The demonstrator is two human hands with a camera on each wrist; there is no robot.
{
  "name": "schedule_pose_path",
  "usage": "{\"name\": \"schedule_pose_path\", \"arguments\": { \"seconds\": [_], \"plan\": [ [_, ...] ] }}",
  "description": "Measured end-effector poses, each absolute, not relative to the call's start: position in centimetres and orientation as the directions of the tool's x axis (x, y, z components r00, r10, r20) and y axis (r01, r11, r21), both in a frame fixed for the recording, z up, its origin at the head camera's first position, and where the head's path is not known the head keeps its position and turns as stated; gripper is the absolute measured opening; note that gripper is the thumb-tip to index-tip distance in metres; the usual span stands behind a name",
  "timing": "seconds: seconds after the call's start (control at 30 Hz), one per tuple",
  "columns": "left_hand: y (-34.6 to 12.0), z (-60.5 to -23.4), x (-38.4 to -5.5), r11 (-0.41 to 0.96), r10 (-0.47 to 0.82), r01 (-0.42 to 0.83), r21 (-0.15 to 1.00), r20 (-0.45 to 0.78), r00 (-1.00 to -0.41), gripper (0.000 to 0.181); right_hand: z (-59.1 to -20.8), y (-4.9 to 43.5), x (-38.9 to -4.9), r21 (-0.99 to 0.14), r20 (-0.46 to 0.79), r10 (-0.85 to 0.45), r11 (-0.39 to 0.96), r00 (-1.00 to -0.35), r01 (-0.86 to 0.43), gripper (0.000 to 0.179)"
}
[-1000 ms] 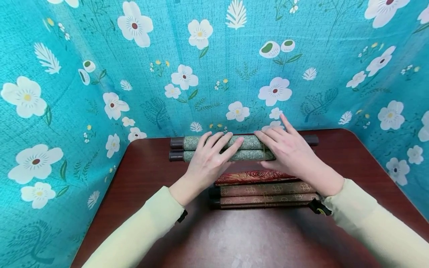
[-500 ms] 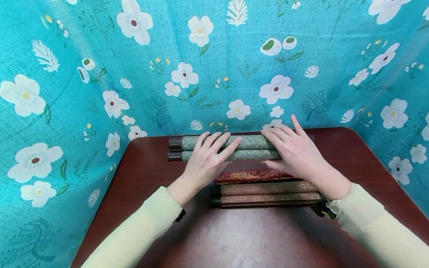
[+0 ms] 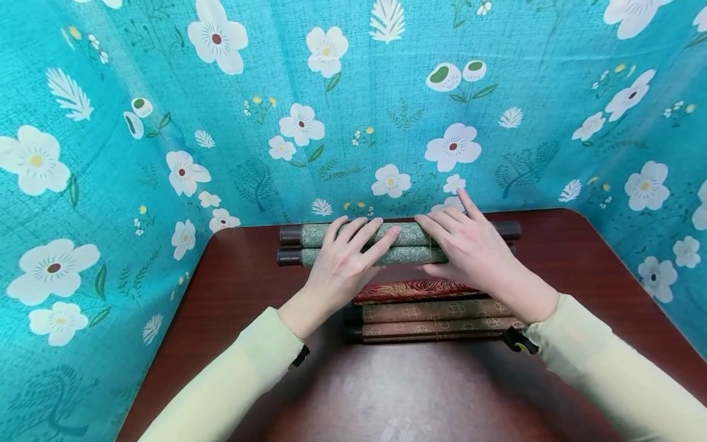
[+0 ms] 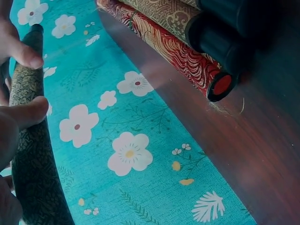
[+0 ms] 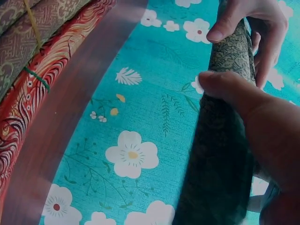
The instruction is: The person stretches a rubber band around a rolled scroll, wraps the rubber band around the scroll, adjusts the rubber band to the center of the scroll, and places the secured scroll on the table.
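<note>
In the head view a scroll with green patterned brocade (image 3: 405, 234) and dark end knobs appears as two parallel rolls bound by a thin cord. My left hand (image 3: 341, 261) grips its left part, fingers over the far side and thumb on the near side. Right of the middle, my right hand (image 3: 469, 245) holds it too, with one finger raised off it. Both wrist views show the thumbs pressing the green roll (image 5: 232, 58), which appears raised off the table. Nearer to me lie a red-and-gold scroll (image 3: 409, 291) and a brown patterned scroll (image 3: 409, 313).
The dark reddish wooden table (image 3: 386, 393) spreads under the scrolls. A turquoise flowered cloth (image 3: 353, 123) rises close behind the far edge and along both sides. Dark knobs of the brown scroll (image 4: 215, 44) stick out beside the red one.
My right hand slid right along the green scroll, then came back left, so its dark right end shows more again. My left hand keeps its grip in nearly the same place.
</note>
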State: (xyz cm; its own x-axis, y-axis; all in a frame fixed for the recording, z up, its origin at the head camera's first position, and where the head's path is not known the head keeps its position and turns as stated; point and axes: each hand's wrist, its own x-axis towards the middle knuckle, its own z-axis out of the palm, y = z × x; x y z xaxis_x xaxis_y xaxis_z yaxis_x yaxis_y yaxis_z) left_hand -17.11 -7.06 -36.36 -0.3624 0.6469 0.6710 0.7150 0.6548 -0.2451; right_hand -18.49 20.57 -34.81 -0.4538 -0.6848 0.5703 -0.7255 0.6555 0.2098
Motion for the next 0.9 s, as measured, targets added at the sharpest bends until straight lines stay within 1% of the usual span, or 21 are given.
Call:
{"name": "schedule_pose_path", "arguments": {
  "seconds": [0.1, 0.2, 0.3, 0.37, 0.47, 0.63, 0.77, 0.9],
  "plan": [
    [-7.3, -36.5, -17.0, 0.659, 0.65, 0.712, -0.242, 0.66, -0.377, 0.079, -35.1, 20.3, -18.4, 0.196, 0.567, -0.677, 0.663, -0.468, -0.722, 0.099],
    [-7.6, -36.6, -17.0, 0.665, 0.652, 0.704, -0.249, 0.654, -0.384, 0.081, -35.3, 20.4, -18.2, 0.168, 0.558, -0.661, 0.682, -0.501, -0.712, 0.105],
    [-7.6, -36.6, -17.1, 0.667, 0.653, 0.699, -0.257, 0.653, -0.383, 0.083, -35.5, 20.9, -17.9, 0.15, 0.556, -0.639, 0.707, -0.532, -0.691, 0.109],
    [-7.6, -36.5, -17.2, 0.668, 0.652, 0.698, -0.26, 0.657, -0.379, 0.085, -35.6, 21.3, -17.8, 0.155, 0.555, -0.632, 0.717, -0.541, -0.68, 0.109],
    [-7.6, -36.6, -17.1, 0.669, 0.652, 0.696, -0.26, 0.655, -0.382, 0.085, -35.6, 21.7, -17.9, 0.16, 0.553, -0.64, 0.71, -0.533, -0.686, 0.104],
    [-7.4, -36.5, -16.9, 0.679, 0.662, 0.681, -0.274, 0.629, -0.407, 0.086, -35.8, 22.2, -18.1, 0.15, 0.575, -0.656, 0.672, -0.489, -0.725, 0.097],
    [-7.7, -36.4, -16.9, 0.688, 0.665, 0.663, -0.296, 0.622, -0.413, 0.093, -35.8, 22.6, -18.1, 0.154, 0.604, -0.654, 0.657, -0.456, -0.738, 0.097],
    [-8.5, -36.5, -16.9, 0.695, 0.663, 0.647, -0.314, 0.628, -0.407, 0.099, -35.7, 23.2, -18.0, 0.161, 0.611, -0.653, 0.656, -0.447, -0.737, 0.098]
  ]
}}
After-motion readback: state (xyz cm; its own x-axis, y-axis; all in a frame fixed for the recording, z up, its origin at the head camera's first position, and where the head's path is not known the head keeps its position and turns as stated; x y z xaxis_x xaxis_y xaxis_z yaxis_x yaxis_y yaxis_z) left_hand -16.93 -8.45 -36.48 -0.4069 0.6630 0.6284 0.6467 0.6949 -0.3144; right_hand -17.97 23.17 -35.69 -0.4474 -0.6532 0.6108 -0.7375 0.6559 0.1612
